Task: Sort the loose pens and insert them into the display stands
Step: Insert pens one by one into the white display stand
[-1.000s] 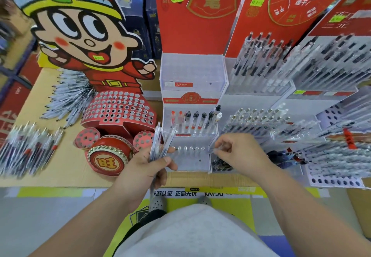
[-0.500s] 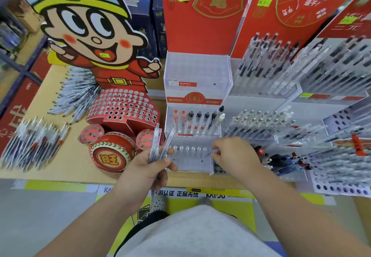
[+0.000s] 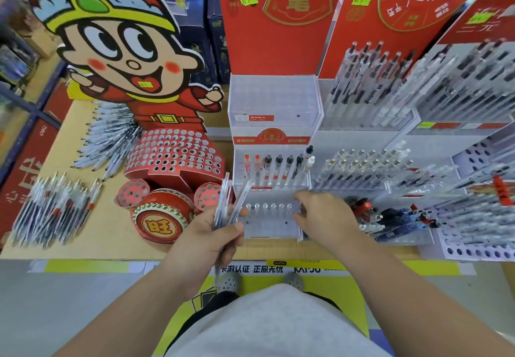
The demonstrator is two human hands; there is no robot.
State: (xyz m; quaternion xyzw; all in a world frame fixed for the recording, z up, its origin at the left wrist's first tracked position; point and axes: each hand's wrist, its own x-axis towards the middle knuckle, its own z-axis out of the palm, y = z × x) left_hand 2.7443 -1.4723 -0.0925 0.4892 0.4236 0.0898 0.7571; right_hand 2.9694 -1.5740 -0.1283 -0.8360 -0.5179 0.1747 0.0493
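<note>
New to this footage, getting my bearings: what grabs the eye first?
The big cartoon-boy cardboard stand at the left, red and holed, dominates. Nearer, the left hand holds a bundle of clear pens, while the right hand pinches one pen at the front row of the clear tiered stand.

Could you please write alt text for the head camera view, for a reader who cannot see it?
A person's left hand grips a bundle of clear pens while the right hand pinches one pen at the front row of a clear stand. Loose pens lie on the table to the left, beside a red cartoon stand with empty holes.
</note>
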